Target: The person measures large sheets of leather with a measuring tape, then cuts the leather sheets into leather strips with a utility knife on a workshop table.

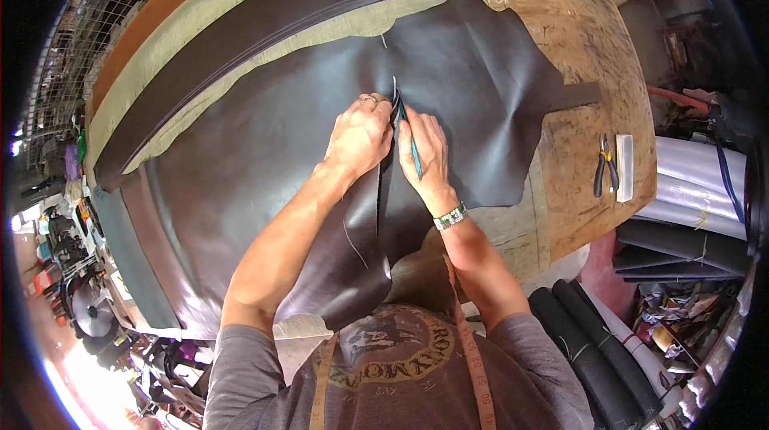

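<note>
Dark leather hide (264, 166) lies flat on the wooden table (577, 86), covering most of it. A cut line runs through the hide, from the near edge up to where the hands meet.

Right hand (424, 154) is closed round a blue-handled knife (410, 142) — fingers wrapped on the handle, blade tip at the head of the cut, just past the fingertips. Left hand (360, 135) sits touching the right, fingers curled and pressed down on the leather right beside the blade; ring visible on one finger. Whether the left pinches the cut edge or only pins it, cannot tell.

Judgement on the cut in hand: keep the left hand close to the blade but beside its path, never ahead of it. Press flat so the hide doesn't ripple or drag. Steady angle on the knife, one continuous pull — stop-start leaves a ragged edge. Risk is the blade wandering where the leather lifts along the cut just below the hands.

Beyond the left hand, a long dark strip (264, 14) of leather lies across the far side on a pale cloth (232, 70). Out past the right hand, near the table edge: pliers (605, 166) and a pale flat block (624, 167), side by side, well apart from the work. Rolls of dark material (593, 350) stacked below the table on the right. A measuring tape (473, 366) hangs round the person's neck, and a beaded wristband (450, 217) sits on the right wrist.
</note>
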### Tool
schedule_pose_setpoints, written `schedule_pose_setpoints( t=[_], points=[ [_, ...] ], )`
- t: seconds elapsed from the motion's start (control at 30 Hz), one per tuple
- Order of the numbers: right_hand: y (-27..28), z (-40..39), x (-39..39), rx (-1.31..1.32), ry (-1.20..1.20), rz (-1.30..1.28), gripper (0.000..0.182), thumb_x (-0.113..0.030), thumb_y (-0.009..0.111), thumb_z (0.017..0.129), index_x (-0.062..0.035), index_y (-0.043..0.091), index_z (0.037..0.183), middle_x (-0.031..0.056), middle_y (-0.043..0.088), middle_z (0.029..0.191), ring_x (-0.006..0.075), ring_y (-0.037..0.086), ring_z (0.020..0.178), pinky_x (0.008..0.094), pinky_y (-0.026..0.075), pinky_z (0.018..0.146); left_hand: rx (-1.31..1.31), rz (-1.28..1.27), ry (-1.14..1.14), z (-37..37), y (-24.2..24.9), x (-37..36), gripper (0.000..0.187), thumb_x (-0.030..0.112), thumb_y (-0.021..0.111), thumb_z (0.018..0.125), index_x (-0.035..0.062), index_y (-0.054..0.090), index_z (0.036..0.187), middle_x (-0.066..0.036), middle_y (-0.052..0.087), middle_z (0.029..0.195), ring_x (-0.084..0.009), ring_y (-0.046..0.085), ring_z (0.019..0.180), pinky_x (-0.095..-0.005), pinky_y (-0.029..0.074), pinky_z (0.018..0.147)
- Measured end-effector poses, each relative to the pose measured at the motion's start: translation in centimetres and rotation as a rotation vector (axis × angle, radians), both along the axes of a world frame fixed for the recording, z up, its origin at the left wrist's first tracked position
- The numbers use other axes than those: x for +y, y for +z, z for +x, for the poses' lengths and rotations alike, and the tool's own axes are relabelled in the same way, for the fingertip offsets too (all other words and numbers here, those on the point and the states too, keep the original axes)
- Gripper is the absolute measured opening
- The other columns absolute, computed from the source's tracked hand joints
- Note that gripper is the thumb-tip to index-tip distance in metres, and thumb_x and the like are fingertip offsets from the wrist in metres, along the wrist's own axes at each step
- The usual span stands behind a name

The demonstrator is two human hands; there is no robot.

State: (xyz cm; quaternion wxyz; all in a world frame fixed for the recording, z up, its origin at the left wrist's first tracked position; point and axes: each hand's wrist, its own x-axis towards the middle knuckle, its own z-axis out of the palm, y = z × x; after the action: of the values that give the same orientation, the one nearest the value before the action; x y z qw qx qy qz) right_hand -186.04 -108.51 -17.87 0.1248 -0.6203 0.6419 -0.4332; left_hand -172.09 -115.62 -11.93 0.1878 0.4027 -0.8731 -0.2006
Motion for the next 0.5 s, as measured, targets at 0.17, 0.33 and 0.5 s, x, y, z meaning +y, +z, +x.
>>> schedule_pose_setpoints(
  t=[0.17, 0.33, 0.5],
  points=[
    [0.5, -0.2, -2.1, 0.058, -0.002, -0.018, 0.029, -0.016, 0.057, 0.101, 0.0040, 0.065, 0.120, 0.0166, 0.066, 0.095, 0.0332, 0.062, 0.089, 0.0453, 0.048, 0.082, -0.014, 0.021, 0.032, 0.7, 1.7, -0.2, 0.018, 0.001, 0.067, 0.080, -0.0023, 0.063, 0.097, -0.021, 0.067, 0.103, -0.0409, 0.065, 0.100, -0.0497, 0.056, 0.089],
    [0.2, -0.5, -4.6, 0.032, 0.029, -0.069, 0.028, -0.015, 0.057, 0.101, 0.0027, 0.065, 0.120, 0.0154, 0.066, 0.095, 0.0328, 0.061, 0.090, 0.0451, 0.047, 0.082, 0.053, -0.043, 0.043, 0.6, 2.5, -0.5, 0.018, -0.001, 0.066, 0.080, -0.0036, 0.064, 0.097, -0.020, 0.069, 0.103, -0.0391, 0.066, 0.095, -0.0470, 0.054, 0.087],
    [0.2, -0.7, -5.5, -0.006, 0.103, -0.047, 0.027, -0.016, 0.055, 0.103, 0.0036, 0.064, 0.119, 0.0166, 0.065, 0.097, 0.0343, 0.060, 0.091, 0.0458, 0.047, 0.083, -0.051, 0.046, 0.153, 1.1, 2.6, -1.3, 0.017, 0.003, 0.066, 0.081, -0.0022, 0.063, 0.096, -0.021, 0.068, 0.099, -0.0403, 0.067, 0.094, -0.0486, 0.054, 0.085]
  ],
)
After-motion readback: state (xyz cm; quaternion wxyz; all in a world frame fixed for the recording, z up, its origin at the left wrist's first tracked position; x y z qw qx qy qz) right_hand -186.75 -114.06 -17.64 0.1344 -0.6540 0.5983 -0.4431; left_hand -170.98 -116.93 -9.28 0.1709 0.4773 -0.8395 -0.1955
